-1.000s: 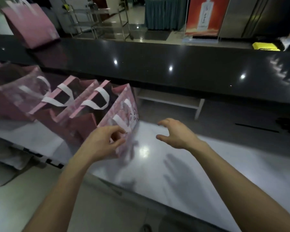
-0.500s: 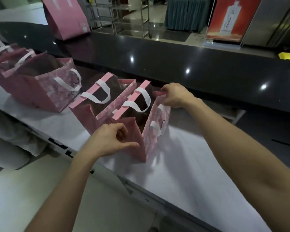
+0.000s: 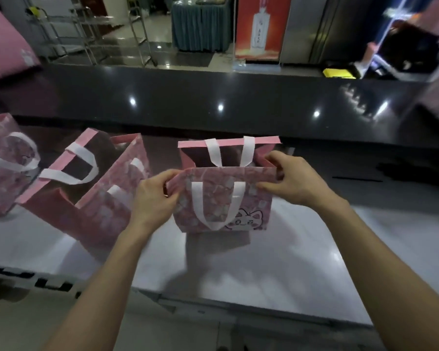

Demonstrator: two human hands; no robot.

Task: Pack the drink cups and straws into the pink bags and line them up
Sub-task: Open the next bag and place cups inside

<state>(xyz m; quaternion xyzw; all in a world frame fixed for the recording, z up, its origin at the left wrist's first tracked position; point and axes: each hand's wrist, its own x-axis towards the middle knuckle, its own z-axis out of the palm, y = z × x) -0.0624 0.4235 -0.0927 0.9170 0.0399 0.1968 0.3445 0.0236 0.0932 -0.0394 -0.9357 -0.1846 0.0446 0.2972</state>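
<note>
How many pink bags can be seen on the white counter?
3. One bag stands in the middle, gripped at its rim by both hands; one is directly to its left; one is cut off at the left edge, so others may be hidden.

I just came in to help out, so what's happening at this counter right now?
A person is holding a pink bag open on the white counter, left hand and right hand each gripping one end of its top edge. Two more pink bags stand to its left. No cups or straws are visible.
</note>
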